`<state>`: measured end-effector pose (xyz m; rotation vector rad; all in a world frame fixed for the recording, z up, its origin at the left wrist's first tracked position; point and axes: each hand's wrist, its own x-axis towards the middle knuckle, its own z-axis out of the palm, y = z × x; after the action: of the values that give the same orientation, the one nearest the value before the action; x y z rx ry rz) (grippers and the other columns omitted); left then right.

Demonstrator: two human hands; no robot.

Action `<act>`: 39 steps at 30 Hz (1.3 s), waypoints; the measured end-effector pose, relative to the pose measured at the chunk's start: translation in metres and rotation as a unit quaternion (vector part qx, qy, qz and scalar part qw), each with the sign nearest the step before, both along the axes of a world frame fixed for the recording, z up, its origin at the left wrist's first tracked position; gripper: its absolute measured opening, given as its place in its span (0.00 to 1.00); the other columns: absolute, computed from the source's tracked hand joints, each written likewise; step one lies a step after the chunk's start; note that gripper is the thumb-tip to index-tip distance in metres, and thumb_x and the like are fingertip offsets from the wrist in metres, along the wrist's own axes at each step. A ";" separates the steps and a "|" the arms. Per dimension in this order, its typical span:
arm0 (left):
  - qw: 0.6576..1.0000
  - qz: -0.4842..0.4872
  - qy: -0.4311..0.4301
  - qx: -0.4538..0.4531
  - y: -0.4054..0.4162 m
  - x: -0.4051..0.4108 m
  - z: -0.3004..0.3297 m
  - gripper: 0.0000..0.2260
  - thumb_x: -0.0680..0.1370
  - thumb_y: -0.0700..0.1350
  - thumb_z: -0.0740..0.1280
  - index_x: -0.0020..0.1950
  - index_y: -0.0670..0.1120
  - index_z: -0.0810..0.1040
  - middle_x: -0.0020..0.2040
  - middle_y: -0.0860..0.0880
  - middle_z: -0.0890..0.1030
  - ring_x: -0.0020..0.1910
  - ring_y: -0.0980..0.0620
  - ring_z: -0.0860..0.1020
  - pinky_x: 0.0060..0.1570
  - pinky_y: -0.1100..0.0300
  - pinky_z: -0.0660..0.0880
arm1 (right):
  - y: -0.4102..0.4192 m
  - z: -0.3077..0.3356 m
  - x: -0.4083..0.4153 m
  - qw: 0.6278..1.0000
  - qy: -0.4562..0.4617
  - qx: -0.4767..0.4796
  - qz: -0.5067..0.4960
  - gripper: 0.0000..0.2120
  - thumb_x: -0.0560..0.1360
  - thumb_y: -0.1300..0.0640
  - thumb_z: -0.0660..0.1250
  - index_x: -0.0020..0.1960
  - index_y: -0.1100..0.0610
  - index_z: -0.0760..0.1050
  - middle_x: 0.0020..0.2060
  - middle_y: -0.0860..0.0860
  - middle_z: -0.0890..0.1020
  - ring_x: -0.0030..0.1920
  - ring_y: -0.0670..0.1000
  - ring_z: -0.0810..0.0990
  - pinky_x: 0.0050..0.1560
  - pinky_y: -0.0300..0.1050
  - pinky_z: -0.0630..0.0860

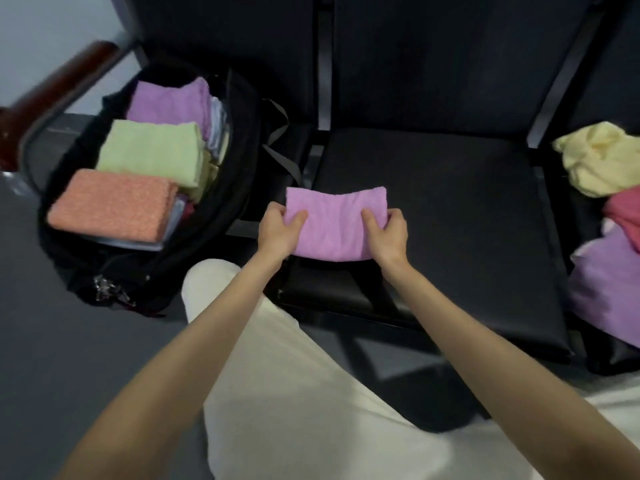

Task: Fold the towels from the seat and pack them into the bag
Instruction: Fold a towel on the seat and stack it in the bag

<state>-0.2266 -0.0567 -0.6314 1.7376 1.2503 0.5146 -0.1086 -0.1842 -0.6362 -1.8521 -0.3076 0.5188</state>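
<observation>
left hand (278, 227) | grips folded purple towel's (337, 225) left edge | right hand (387, 232) grips right edge

A folded towel (337, 223) lies between the fingers of both hands, over the seat's (450, 216) front edge. The open bag (239, 133) sits left of the fingers, unfolded towels (602, 202) well right.

held towel (337, 223) lilac | bag (239, 140) black | seat (450, 209) black | trousers (294, 393) cream
</observation>
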 end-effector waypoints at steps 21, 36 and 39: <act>0.966 0.117 0.009 0.231 0.346 -0.075 0.125 0.11 0.77 0.47 0.68 0.50 0.44 0.68 0.46 0.48 0.73 0.46 0.51 0.71 0.41 0.62 0.64 | 0.352 0.116 -0.060 0.974 -0.038 0.151 0.165 0.09 0.77 0.61 0.65 0.54 0.59 0.66 0.50 0.54 0.75 0.54 0.53 0.77 0.58 0.52 0.76; 0.958 0.098 0.169 0.212 0.410 -0.047 0.057 0.17 0.77 0.47 0.68 0.61 0.40 0.71 0.59 0.41 0.77 0.58 0.41 0.74 0.53 0.51 0.70 | 0.406 0.048 -0.030 0.963 -0.158 0.023 0.217 0.20 0.75 0.56 0.68 0.61 0.63 0.66 0.57 0.58 0.77 0.57 0.57 0.77 0.58 0.51 0.75; 0.937 0.090 0.217 0.258 0.392 -0.048 0.059 0.24 0.78 0.47 0.66 0.70 0.40 0.64 0.65 0.38 0.72 0.64 0.38 0.70 0.59 0.47 0.69 | 0.390 0.048 -0.030 0.952 -0.191 0.025 0.239 0.21 0.75 0.54 0.68 0.62 0.61 0.65 0.56 0.57 0.78 0.54 0.56 0.79 0.54 0.52 0.77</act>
<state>-0.2750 0.3357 -0.5725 2.2753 1.7071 0.6264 -0.1390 0.2055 -0.5878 -1.8214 -1.0397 0.4656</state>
